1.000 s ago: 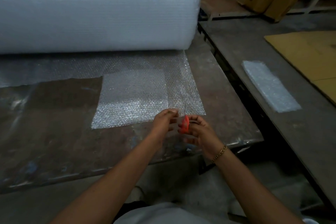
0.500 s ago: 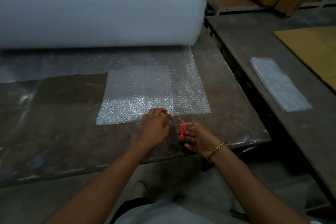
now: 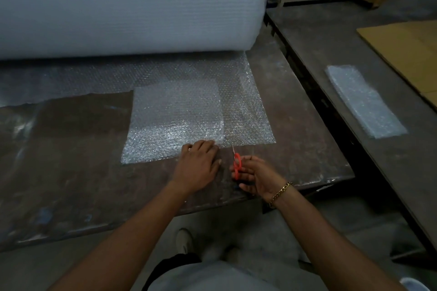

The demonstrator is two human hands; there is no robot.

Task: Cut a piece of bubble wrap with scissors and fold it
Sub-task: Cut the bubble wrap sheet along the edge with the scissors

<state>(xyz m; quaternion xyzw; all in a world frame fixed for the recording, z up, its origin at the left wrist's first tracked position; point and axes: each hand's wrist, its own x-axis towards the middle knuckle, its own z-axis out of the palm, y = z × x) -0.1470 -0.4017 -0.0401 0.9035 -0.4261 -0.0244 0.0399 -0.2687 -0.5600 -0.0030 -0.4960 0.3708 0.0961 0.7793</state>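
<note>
A big roll of bubble wrap point(image 3: 132, 4) lies across the back of the dark table point(image 3: 71, 172). A sheet point(image 3: 248, 111) runs from it toward me, with a doubled, whiter layer point(image 3: 175, 120) on its left part. My left hand point(image 3: 197, 168) lies flat, palm down, on the near edge of that layer. Just to its right, my right hand point(image 3: 254, 176) grips small scissors with orange handles point(image 3: 237, 162). Their thin blades point away from me and reach the sheet's near edge.
A second grey table point(image 3: 354, 59) stands to the right across a narrow gap. On it lie a folded strip of bubble wrap point(image 3: 365, 101) and flat cardboard point(image 3: 406, 49). More cardboard leans at the top right. My shoe point(image 3: 185, 241) shows on the floor below.
My left hand has dropped from a pinch beside the scissors to lie flat on the wrap's near edge. The scissors have moved forward to the sheet's edge.
</note>
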